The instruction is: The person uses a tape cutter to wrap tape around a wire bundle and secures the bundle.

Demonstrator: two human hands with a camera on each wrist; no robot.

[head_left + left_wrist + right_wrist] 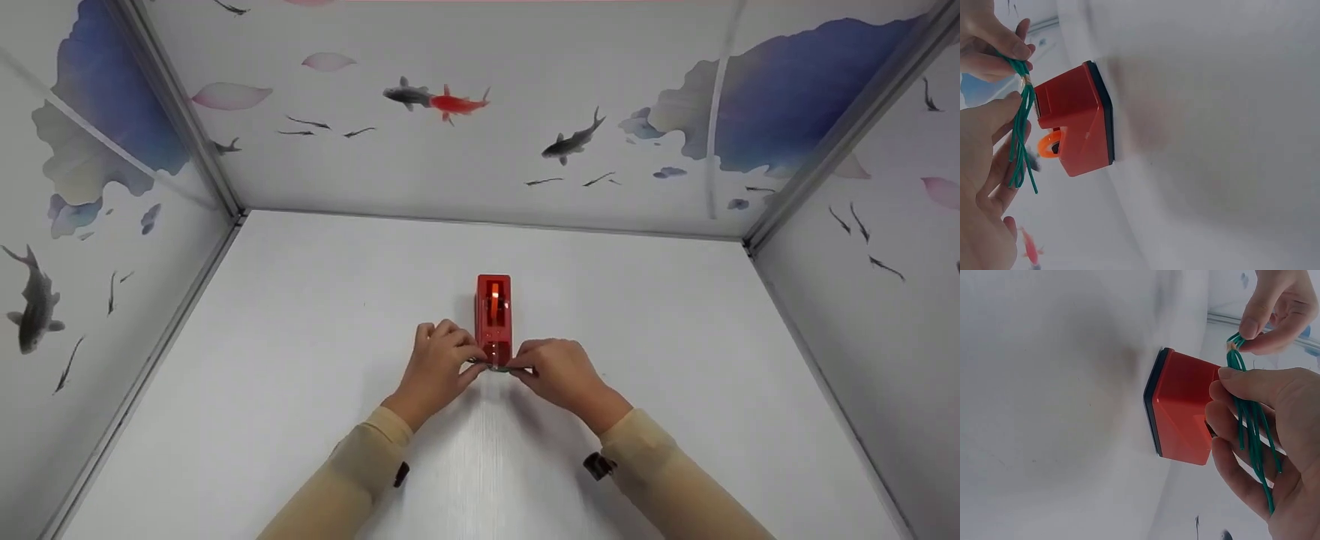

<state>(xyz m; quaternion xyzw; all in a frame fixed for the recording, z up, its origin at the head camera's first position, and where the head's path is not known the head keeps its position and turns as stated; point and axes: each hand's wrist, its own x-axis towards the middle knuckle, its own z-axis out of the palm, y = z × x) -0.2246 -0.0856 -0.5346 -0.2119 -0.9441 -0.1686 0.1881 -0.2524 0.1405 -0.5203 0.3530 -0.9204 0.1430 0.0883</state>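
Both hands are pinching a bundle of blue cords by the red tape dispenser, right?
Not quite: the cords are green, not blue, as the left wrist view shows; the left hand and right hand do pinch them by the red tape dispenser.

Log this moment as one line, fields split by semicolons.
left hand: pinches green strands; right hand: pinches same strands; pale band: around strands, between hands; red tape dispenser: on white table, just beyond hands
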